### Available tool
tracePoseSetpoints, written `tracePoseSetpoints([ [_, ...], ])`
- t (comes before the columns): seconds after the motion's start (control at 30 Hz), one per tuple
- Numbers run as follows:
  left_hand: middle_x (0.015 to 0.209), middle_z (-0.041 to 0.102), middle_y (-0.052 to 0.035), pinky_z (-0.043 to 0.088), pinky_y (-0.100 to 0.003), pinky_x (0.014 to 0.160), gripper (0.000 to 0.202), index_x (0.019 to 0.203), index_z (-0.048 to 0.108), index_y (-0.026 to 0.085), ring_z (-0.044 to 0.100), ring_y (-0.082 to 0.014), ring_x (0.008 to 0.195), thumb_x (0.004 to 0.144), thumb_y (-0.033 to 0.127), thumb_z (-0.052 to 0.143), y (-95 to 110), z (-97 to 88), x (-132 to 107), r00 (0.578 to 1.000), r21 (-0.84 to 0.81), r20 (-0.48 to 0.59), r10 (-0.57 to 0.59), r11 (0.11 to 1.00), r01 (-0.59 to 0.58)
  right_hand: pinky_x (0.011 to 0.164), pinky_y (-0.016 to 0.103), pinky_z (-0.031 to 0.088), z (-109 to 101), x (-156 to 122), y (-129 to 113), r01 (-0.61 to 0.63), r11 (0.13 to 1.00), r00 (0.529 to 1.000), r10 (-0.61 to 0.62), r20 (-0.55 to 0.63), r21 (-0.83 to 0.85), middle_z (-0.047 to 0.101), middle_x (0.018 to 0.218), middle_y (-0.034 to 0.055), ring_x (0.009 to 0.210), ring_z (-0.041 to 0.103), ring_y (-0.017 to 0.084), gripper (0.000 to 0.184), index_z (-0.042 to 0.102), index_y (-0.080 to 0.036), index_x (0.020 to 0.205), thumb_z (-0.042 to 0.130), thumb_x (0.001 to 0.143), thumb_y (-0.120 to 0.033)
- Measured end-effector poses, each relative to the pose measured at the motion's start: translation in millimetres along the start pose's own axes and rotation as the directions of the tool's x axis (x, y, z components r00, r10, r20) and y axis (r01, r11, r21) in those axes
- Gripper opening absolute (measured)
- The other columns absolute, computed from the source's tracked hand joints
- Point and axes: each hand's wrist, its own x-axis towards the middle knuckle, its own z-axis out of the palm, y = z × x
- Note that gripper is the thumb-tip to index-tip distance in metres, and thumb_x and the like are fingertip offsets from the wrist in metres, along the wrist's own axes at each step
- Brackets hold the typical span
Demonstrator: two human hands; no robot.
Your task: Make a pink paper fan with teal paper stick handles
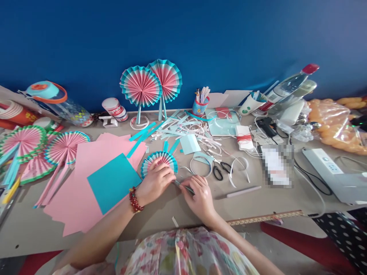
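Observation:
A pleated paper fan (149,162), pink in the middle with a turquoise rim, lies on the table. My left hand (157,181) is closed over its near edge and pins it down. Two turquoise paper strips reach out from behind the fan. To the right, my right hand (199,194) is closed around a slim dark tool (187,188); its thin tip points at the fan's lower edge, beside my left fingertips. What kind of tool it is, I cannot tell. Black-handled scissors (218,173) and a white tape ring (200,166) lie just beyond my right hand.
Pink paper sheets (86,172) topped by a turquoise square (113,183) spread at left. Finished fans (140,86) stand by the wall. Paper scraps (183,124) heap behind the work. A pale stick (243,191), a blurred phone-like item (277,166) and a power strip (327,160) lie right.

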Motion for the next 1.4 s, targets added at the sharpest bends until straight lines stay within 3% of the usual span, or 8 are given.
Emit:
tracePoseSetpoints([
  [0.23,0.093,0.069,0.0023,0.013,-0.056,0.120,0.020,0.089,0.066,0.024,0.056,-0.0170,0.107,0.097,0.015,0.050,1,-1.2,0,1.000,0.042,0.010,0.020,0.999,-0.020,0.075,0.035,0.039,-1,-1,-1,0.016,0.999,0.999,-0.014,0.048,-0.047,0.069,0.077,0.0031,0.078,0.060,0.021,0.014,0.061,-0.020,0.077,0.060,0.090,-0.017],
  [0.43,0.104,0.068,-0.0004,0.010,-0.057,0.120,0.028,0.113,0.064,0.026,0.054,-0.0189,0.112,0.096,0.011,0.046,-4,-16.9,0,0.995,0.030,0.103,-0.009,1.000,0.006,0.080,0.034,0.047,-14,-5,-2,0.064,0.998,0.991,-0.065,0.118,0.005,0.074,0.096,0.0064,0.086,0.066,0.022,0.021,0.068,-0.021,0.103,0.048,0.098,-0.021],
  [0.67,0.118,0.066,-0.0046,0.012,-0.055,0.119,0.029,0.114,0.063,0.023,0.051,-0.0213,0.119,0.096,0.012,0.043,-3,-34.4,-2,0.995,0.018,0.076,-0.061,0.998,0.060,0.066,0.028,0.051,-24,-6,6,-0.146,0.973,0.979,0.117,0.167,0.177,0.074,0.080,0.0063,0.067,0.069,0.020,0.031,0.069,-0.019,0.108,0.040,0.100,-0.028],
  [0.9,0.120,0.067,-0.0051,0.014,-0.054,0.119,0.030,0.121,0.061,0.023,0.051,-0.0229,0.122,0.092,0.018,0.057,11,-32.3,-3,0.995,-0.003,0.096,-0.036,0.999,0.036,0.055,0.025,0.050,-17,-10,11,-0.387,0.763,0.907,0.213,0.364,0.518,0.074,0.082,0.0041,0.059,0.067,0.016,0.026,0.059,-0.020,0.107,0.041,0.098,-0.035],
  [1.13,0.124,0.065,-0.0059,0.023,-0.052,0.117,0.032,0.125,0.058,0.023,0.051,-0.0230,0.123,0.094,0.017,0.052,30,-17.9,-9,0.995,0.024,-0.014,-0.102,0.994,0.102,0.057,0.024,0.049,-12,-10,7,-0.382,0.764,0.888,0.148,0.436,0.519,0.069,0.067,-0.0014,0.059,0.067,0.016,0.012,0.048,-0.022,0.103,0.047,0.093,-0.027],
  [1.23,0.120,0.065,-0.0081,0.042,-0.043,0.103,0.026,0.120,0.059,0.022,0.056,-0.0235,0.115,0.097,0.021,0.049,47,-16.3,-18,0.940,-0.084,-0.182,-0.288,0.957,0.277,0.060,0.025,0.048,-14,-10,4,-0.379,0.771,0.884,0.137,0.447,0.513,0.069,0.068,-0.0022,0.061,0.066,0.016,0.018,0.046,-0.022,0.108,0.049,0.091,-0.026],
  [1.3,0.101,0.067,-0.0067,0.050,-0.033,0.086,0.018,0.102,0.061,0.020,0.063,-0.0205,0.097,0.099,0.027,0.045,63,-13.1,-26,0.844,-0.269,-0.236,-0.481,0.867,0.419,0.062,0.025,0.048,-15,-11,1,-0.373,0.771,0.881,0.120,0.459,0.516,0.069,0.071,-0.0024,0.064,0.067,0.016,0.022,0.045,-0.023,0.112,0.050,0.091,-0.026],
  [1.4,0.074,0.063,-0.0007,0.047,-0.023,0.058,0.025,0.091,0.059,0.020,0.061,-0.0146,0.065,0.099,0.040,0.045,84,-2.8,-41,0.746,-0.557,-0.001,-0.666,0.620,0.553,0.063,0.025,0.047,-16,-12,-2,-0.352,0.795,0.875,0.091,0.476,0.494,0.067,0.070,-0.0028,0.065,0.065,0.016,0.022,0.046,-0.022,0.114,0.049,0.093,-0.030],
])
